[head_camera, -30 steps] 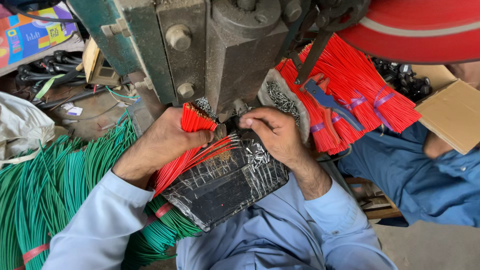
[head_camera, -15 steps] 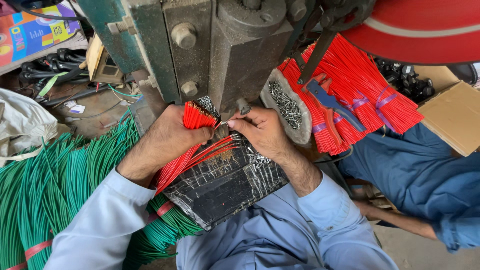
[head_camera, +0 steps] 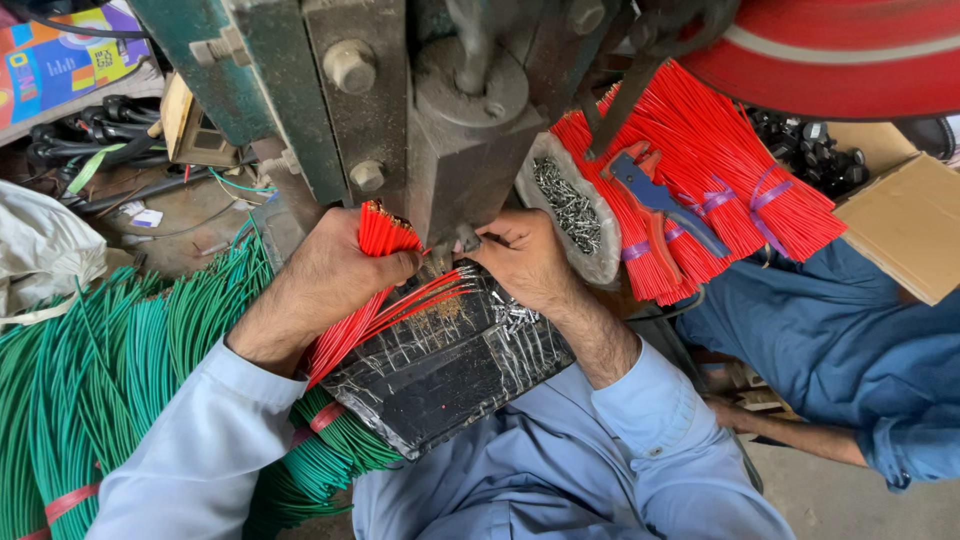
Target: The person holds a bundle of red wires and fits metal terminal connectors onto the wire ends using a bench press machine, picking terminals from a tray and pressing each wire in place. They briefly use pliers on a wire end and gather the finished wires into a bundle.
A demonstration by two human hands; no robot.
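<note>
Nearest the camera, on the person's lap, a black tray (head_camera: 440, 385) wrapped in clear tape is lying tilted, carrying a scatter of small silvery metal terminals (head_camera: 515, 312) along its far edge. Over its left corner, the left hand (head_camera: 335, 275) is closing firmly around a bundle of red wires (head_camera: 375, 285); the bundle is running through the fist, its cut ends sticking up above the knuckles and its lower length passing down beside the light blue sleeve. Several loose red strands are fanning out from under the thumb across the tray toward the right hand (head_camera: 525, 265). That hand is pinching its fingertips together right at the foot of the press head (head_camera: 465, 150), just beside the wire tips; whether a terminal or a wire end is sitting in the pinch cannot be told. To the left, bundles of green wires (head_camera: 110, 360) bound with red tape are lying across the work area. Beyond the right hand, a clear bag (head_camera: 570, 205) is holding more small metal terminals. Farther right, tied bunches of red wire (head_camera: 720, 170) are resting with a blue-handled pair of pliers (head_camera: 655, 195) lying on top, and a cardboard box (head_camera: 905, 225) is sitting past them, above another person's blue sleeve (head_camera: 850, 350).
</note>
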